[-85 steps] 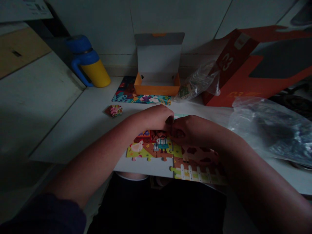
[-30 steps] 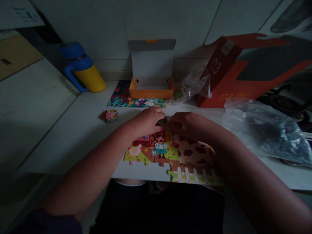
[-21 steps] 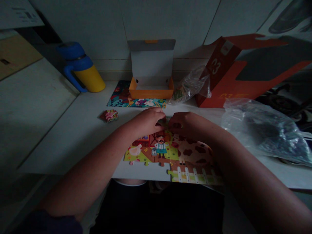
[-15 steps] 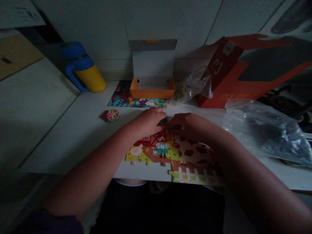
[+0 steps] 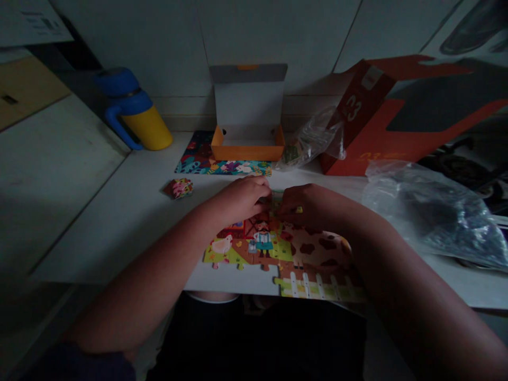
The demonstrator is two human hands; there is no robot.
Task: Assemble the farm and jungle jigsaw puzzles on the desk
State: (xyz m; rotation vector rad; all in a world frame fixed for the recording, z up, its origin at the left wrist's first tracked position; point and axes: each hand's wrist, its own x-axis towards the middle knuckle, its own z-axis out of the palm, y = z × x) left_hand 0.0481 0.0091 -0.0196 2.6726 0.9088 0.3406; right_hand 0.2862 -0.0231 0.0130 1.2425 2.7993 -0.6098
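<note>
So, which of your hands sits closer to that loose bit of puzzle?

Neither by much. Your left hand (image 5: 240, 200) and your right hand (image 5: 311, 207) meet at the top edge of the jigsaw puzzle (image 5: 313, 254), and a pale green puzzle piece (image 5: 277, 194) shows in the narrow gap between them. So little of it shows that I can't make out its long axis.

And how do my hands stand?

Curled, not spread, with your fingers bunched down toward each other. Whether they're pinching that piece, I can't tell: the light is poor and your fingers cover most of it.

Where's the rest of the puzzle?

Flat on the white table (image 5: 130, 211) right in front of you, running left to right from the printed hen (image 5: 221, 244) to the picket fence (image 5: 317, 288). Beyond it stands an open orange cardboard box (image 5: 248, 151), with a yellow-and-blue water bottle (image 5: 138, 114) off to your left and a clear plastic bag (image 5: 428, 217) on your right.
</note>
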